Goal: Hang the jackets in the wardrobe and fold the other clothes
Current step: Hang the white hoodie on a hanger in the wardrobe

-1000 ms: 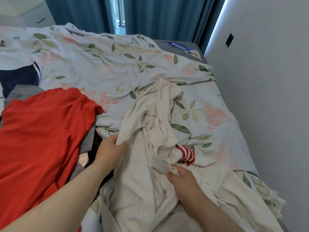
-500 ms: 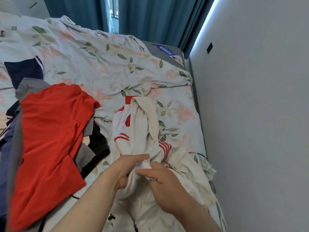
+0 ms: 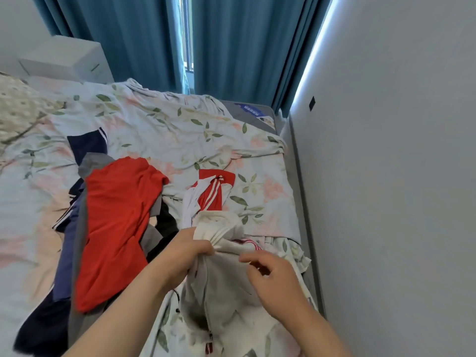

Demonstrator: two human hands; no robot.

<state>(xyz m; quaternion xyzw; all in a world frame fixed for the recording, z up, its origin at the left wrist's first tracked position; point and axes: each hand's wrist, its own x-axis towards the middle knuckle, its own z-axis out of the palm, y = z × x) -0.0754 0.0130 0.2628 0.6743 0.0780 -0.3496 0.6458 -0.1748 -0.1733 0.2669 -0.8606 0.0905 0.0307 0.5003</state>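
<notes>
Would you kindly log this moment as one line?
left hand: grips white jacket | right hand: loose, over jacket | red shirt: on bed

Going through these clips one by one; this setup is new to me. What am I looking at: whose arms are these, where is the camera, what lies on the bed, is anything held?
No machine here: a person wears one wide-angle camera on the head, looking forward and down, so the two bare arms entering from below are their own. The bed is covered by a floral sheet, with teal curtains behind and a plain wall on the right. On the sheet, a red garment tops a pile of darker clothes. Beside it lies a white zip jacket with red striped trim. The left hand grips a bunch of its fabric; the right hand hovers over it with loosely curled fingers and seems to hold nothing.
</notes>
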